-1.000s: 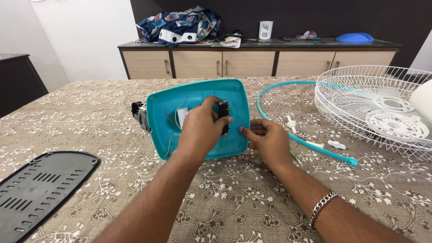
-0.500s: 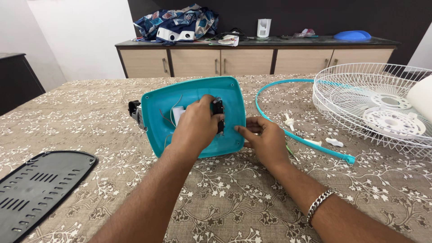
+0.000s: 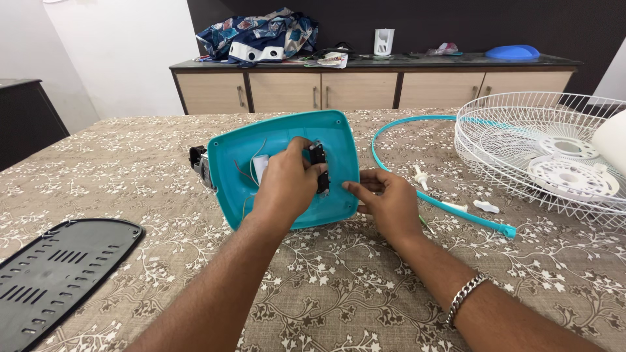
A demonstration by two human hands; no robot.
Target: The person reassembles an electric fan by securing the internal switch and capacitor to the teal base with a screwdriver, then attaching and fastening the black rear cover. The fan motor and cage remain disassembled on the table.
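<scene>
A teal plastic fan base shell (image 3: 339, 140) stands tilted on the patterned table, its hollow inside facing me with thin wires and a white part showing. My left hand (image 3: 285, 184) reaches into it, fingers pinched on a small black switch block (image 3: 319, 171) mounted inside. At the shell's right edge, my right hand (image 3: 386, 202) holds the rim steady. A motor part (image 3: 199, 163) pokes out behind the shell's left side.
A black vented bottom plate (image 3: 59, 274) lies at the near left. White wire fan guards (image 3: 541, 156) sit at the right, with a teal rim ring (image 3: 417, 189) and small white pieces (image 3: 486, 207) beside them. A wooden sideboard (image 3: 365, 88) with clutter stands behind the table.
The shell and both hands shifted slightly left and toward me, then settled. Both hands keep the same hold.
</scene>
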